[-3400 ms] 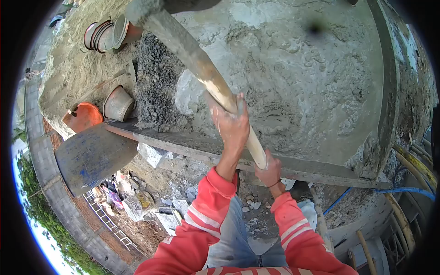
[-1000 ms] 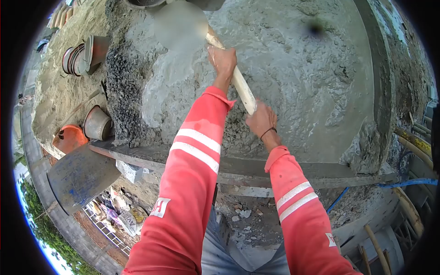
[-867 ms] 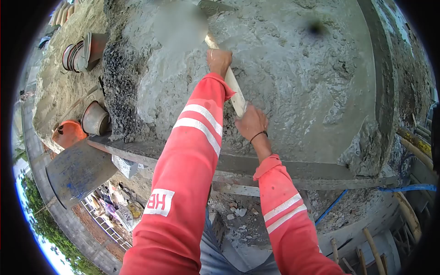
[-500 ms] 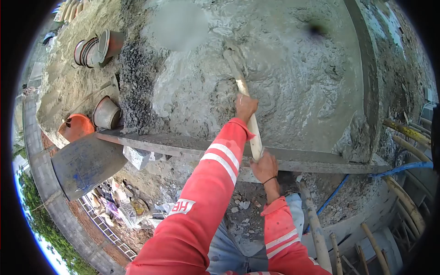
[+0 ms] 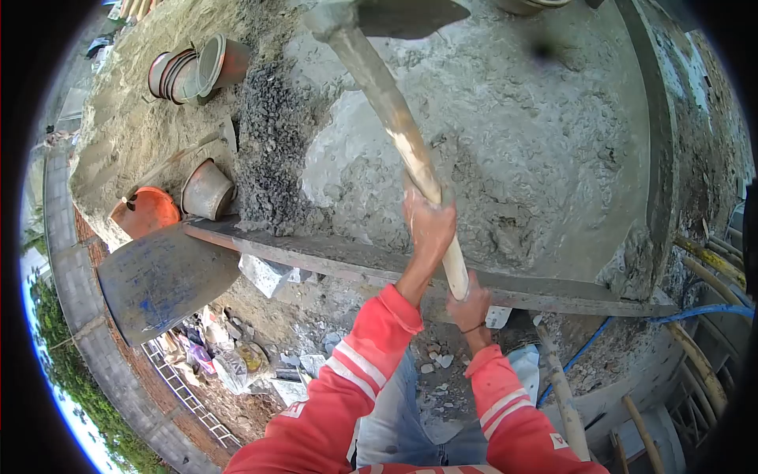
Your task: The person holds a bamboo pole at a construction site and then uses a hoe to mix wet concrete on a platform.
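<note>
My left hand (image 5: 430,217) is closed round the wooden handle (image 5: 395,118) of a hoe, partway down the shaft. Near the handle's lower end, my right hand (image 5: 470,304), with a dark band at the wrist, is also closed on it. The hoe's dark metal blade (image 5: 414,17) is at the top of the view, raised above the wet grey cement mix (image 5: 537,150). Dark gravel (image 5: 272,134) lies along the left side of the mix.
Stacked buckets (image 5: 178,75), a single bucket (image 5: 208,189) and an orange container (image 5: 154,212) are on the sand at left. A board edge (image 5: 355,268) borders the mix in front. A barrel (image 5: 166,280), a ladder (image 5: 185,395), poles (image 5: 564,391) and a blue hose (image 5: 695,310) lie beyond.
The hoe's head has come up out of the mix, and its blade now shows at the top. Both hands still hold the handle; my left hand is lower in the view than before.
</note>
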Tool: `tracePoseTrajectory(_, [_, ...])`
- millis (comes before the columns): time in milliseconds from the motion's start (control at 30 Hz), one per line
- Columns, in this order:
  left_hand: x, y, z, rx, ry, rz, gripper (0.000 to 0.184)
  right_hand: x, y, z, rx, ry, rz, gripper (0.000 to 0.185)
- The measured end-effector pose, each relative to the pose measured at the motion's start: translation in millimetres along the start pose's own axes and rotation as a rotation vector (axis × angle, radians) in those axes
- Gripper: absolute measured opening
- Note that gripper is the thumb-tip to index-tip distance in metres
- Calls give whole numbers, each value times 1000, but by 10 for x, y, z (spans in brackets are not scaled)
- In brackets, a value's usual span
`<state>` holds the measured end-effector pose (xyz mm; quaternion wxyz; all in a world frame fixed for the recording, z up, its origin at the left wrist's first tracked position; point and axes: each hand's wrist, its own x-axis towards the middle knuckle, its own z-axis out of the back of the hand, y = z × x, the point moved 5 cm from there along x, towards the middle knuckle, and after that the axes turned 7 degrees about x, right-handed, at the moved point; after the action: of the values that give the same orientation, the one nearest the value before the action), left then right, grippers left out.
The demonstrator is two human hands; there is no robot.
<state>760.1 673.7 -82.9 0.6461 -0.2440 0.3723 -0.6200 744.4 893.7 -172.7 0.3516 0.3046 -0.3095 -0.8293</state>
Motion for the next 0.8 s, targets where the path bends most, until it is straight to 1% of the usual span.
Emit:
tracePoseTrajectory(33, [465, -103, -10, -57, -145, -110, 30, 605, 249, -63, 75, 32, 23, 48])
tracePoseTrajectory(67, [933, -29, -155, 66, -164, -145, 37, 1140, 322, -251, 43, 20, 30, 43])
tracePoseTrajectory(100, [1398, 50, -301, 190, -189, -179, 45, 1612, 520, -289, 47, 42, 59, 41])
tracePoseTrajectory(133, [1909, 273, -530, 277, -194, -184, 53, 2033, 497, -439, 77, 63, 71, 41])
tracePoseTrajectory(167, [2267, 460, -785, 301, -173, -80, 54, 2320, 457, -583, 110, 75, 96, 41])
tracePoseTrajectory(200, [2474, 638, -974, 317, -160, 24, 55, 2386, 400, -750, 113, 70, 112, 41])
tracePoseTrajectory(233, [2497, 821, -1117, 316, -165, 19, 55, 2380, 259, -958, 148, 152, -37, 40])
tracePoseTrajectory(267, [2484, 1019, -1270, 441, -117, 90, 56, 2381, 97, -1063, 174, 237, -183, 40])
tracePoseTrajectory(300, [2455, 1175, -1442, 564, -56, 162, 56, 2418, 9, -968, 164, 235, -186, 40])
tracePoseTrajectory(333, [2477, 1294, -1427, 591, -51, 171, 56, 2339, 24, -943, 159, 254, -181, 40])
tracePoseTrajectory(367, [2479, 1403, -1388, 593, 24, 234, 51, 2207, 49, -891, 141, 287, -168, 40])
tracePoseTrajectory(400, [2474, 1386, -1450, 577, 105, 270, 47, 2094, 144, -824, 158, 386, -240, 41])
tracePoseTrajectory(433, [2265, 1412, -1529, 671, 157, 243, 49, 1892, 42, -730, 161, 382, -249, 41])
tracePoseTrajectory(467, [2026, 1368, -1582, 754, 192, 202, 53, 1687, -139, -711, 235, 390, -300, 41])
tracePoseTrajectory(500, [1850, 1357, -1647, 728, 171, 219, 49, 1624, -189, -637, 307, 388, -332, 42])
tracePoseTrajectory(533, [1663, 1406, -1655, 700, 153, 262, 45, 1564, -109, -483, 296, 384, -308, 42])
tracePoseTrajectory(600, [1340, 1331, -1561, 737, 424, 280, 40, 1206, -68, -159, 93, 440, -317, 45])
tracePoseTrajectory(633, [1212, 1473, -1581, 762, 453, 253, 36, 1041, -49, -23, 96, 433, -317, 45])
tracePoseTrajectory(667, [1077, 1754, -1590, 793, 481, 237, 34, 792, -79, 90, 63, 480, -335, 46])
tracePoseTrajectory(733, [288, 1332, -1360, 648, 343, 433, 31, 399, -158, 515, 19, 512, -357, 47])
tracePoseTrajectory(800, [-226, 1491, -1486, 448, 312, 455, 20, -75, -315, 1111, 1, 496, -361, 46])
